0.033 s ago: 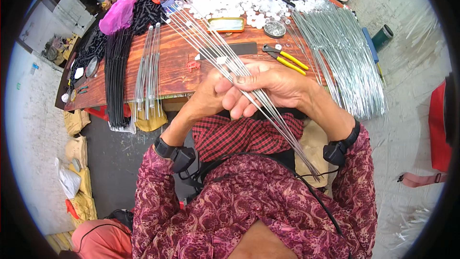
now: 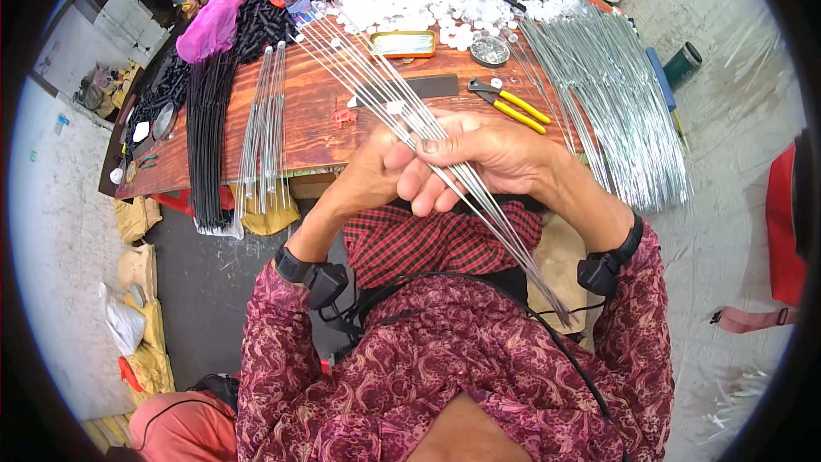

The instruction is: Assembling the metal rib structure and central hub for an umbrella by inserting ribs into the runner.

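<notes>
Nothing shifted — left hand and right hand still clasp the wire bundle.

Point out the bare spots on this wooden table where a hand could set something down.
Bare wood lies between the thin rod bundle and the fanned wires that both hands, left hand and right hand, grip. A smaller patch sits between the black strip and the yellow-handled pliers. The far edge is crowded with white caps; the right with silver rods.
</notes>
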Available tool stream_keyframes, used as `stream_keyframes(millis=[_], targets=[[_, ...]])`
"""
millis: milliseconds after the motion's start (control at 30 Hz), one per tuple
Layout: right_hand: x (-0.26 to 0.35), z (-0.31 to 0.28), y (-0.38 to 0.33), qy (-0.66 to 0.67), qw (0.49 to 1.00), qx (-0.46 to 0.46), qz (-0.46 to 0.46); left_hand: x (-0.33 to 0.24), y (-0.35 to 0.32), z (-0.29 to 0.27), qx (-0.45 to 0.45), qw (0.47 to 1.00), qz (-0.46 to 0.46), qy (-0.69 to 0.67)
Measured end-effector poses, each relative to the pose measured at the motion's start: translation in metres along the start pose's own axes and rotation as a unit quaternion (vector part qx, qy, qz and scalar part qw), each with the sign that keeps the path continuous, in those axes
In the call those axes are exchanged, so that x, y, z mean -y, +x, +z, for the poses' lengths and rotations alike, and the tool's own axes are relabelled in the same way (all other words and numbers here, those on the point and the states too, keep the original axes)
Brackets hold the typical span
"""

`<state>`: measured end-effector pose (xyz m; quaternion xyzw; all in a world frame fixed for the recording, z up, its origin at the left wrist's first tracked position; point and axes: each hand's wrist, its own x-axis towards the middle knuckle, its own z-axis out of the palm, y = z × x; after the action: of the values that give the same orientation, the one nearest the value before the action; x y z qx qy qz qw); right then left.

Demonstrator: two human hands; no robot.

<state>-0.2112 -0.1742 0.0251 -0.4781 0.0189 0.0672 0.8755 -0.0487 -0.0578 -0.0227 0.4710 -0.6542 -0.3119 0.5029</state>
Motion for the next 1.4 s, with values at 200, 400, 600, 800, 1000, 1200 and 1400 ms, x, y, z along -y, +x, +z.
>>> stream_keyframes(millis=[200, 400, 600, 800, 1000, 1200, 1400], targets=[[0.016, 0.014, 0.002, -0.126, 0.989, 0.007, -0.078, -0.013, 0.021, -0.031, 0.007, 0.987, 0.044, 0.154], [0.027, -0.011, 0.034, -0.257, 0.947, -0.089, -0.172, 0.008, 0.099, -0.069, 0.058, 0.985, 0.098, 0.13], [-0.049, -0.06, 0.049, -0.174, 0.971, -0.113, -0.116, 0.082, 0.06, -0.05, 0.082, 0.977, 0.064, 0.184], [-0.075, -0.066, 0.046, -0.217, 0.962, -0.138, -0.091, 0.083, 0.059, -0.061, 0.084, 0.994, -0.036, 0.066], [-0.124, -0.088, 0.045, -0.25, 0.953, -0.145, -0.094, 0.08, 0.063, -0.071, 0.114, 0.992, -0.046, 0.039], [-0.159, -0.102, 0.049, -0.35, 0.907, -0.179, -0.15, 0.097, 0.061, -0.05, 0.123, 0.966, 0.074, 0.214], [-0.2, -0.139, 0.054, -0.459, 0.85, -0.23, -0.116, 0.119, 0.047, -0.039, 0.148, 0.938, 0.11, 0.293]])
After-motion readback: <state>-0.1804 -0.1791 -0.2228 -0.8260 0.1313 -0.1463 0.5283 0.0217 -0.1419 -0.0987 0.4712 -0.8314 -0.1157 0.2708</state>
